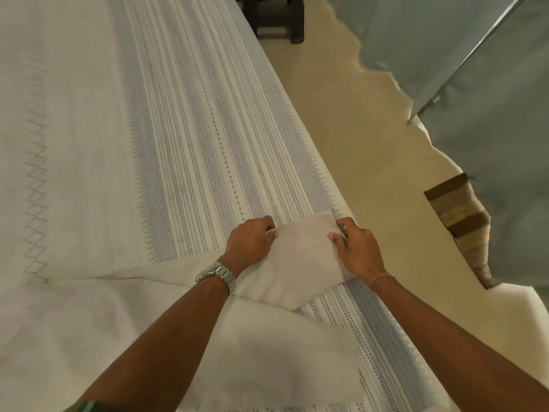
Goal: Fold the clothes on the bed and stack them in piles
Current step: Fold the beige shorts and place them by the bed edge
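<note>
Lower centre: the left hand (249, 242) and right hand (355, 248) each pinch, fingers curled, an end of the large white woven cloth (303, 257), apparently squaring its folded-back edge.

a bedroom in a home, seen from beside the bed

a wide white cloth (89, 144) with woven grey stripes and a diamond border covers the bed, filling the left and centre of the frame. pale cream floor (341, 129) runs along its right edge. grey-green curtains (490, 114) hang at the upper right, their hems reaching the floor. a brown and tan striped mat (463, 221) lies at the right edge, partly under a curtain. dark wooden furniture legs (279, 19) stand at the top centre, too cropped to identify.
</note>
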`<state>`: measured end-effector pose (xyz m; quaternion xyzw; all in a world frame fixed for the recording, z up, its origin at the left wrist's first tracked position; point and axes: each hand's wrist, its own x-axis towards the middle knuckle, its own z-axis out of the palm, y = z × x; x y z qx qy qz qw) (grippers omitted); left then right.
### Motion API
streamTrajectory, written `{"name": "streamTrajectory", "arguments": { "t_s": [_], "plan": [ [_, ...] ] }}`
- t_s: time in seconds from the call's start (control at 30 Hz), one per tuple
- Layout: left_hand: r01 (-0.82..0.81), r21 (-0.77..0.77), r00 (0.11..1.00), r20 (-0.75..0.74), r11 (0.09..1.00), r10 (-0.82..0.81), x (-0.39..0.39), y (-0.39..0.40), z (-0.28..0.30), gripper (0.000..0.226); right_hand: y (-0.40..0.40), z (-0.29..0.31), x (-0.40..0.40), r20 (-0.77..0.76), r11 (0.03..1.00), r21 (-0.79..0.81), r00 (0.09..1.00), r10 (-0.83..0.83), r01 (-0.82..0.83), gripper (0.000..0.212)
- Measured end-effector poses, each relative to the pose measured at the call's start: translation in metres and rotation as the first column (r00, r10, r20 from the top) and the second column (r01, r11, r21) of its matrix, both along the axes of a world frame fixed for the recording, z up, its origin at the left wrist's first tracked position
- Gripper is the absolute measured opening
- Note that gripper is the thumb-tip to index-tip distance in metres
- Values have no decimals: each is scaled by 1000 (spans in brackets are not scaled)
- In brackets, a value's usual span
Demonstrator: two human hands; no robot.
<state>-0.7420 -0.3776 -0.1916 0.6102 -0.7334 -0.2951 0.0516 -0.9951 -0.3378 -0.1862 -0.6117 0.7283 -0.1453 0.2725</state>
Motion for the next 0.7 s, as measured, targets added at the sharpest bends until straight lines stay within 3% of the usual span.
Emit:
{"name": "streamTrajectory", "arguments": {
  "t_s": [0.1, 0.17, 0.23, 0.3, 0.37, 0.43, 0.57, 0.7],
  "plan": [
    [-39, -113, 999, 16, 993, 41, -4, 1, -1, 13, 4, -1, 3, -114, 981, -193, 993, -16, -7, 24],
    [13, -241, 997, 81, 970, 7, -1, 7, -2, 18, 15, 3, 8, -239, 886, -447, 971, 10, -120, 22],
    [62, -332, 994, 102, 941, -30, 8, 21, -1, 22, 39, 4, 20, -268, 764, -564, 944, 191, -314, 22],
    [151, -377, 987, 100, 914, -123, 20, 41, 1, 21, 72, 3, 34, -197, 709, -433, 826, 528, -556, 31],
    [287, -298, 957, 120, 910, -262, 36, 66, 2, 28, 106, 1, 44, -131, 686, -131, 698, 704, -716, 49],
    [406, -155, 913, 122, 901, -390, 49, 88, 0, 39, 127, -4, 48, -154, 703, 87, 688, 710, -706, 65],
    [444, 97, 873, 179, 891, -454, 72, 109, 11, 64, 126, 4, 53, -105, 761, 293, 771, 628, -579, 47],
    [368, 180, 899, 180, 912, -398, 80, 118, 17, 50, 120, 16, 52, -72, 704, 409, 749, 659, -580, 35]
  ]
}}
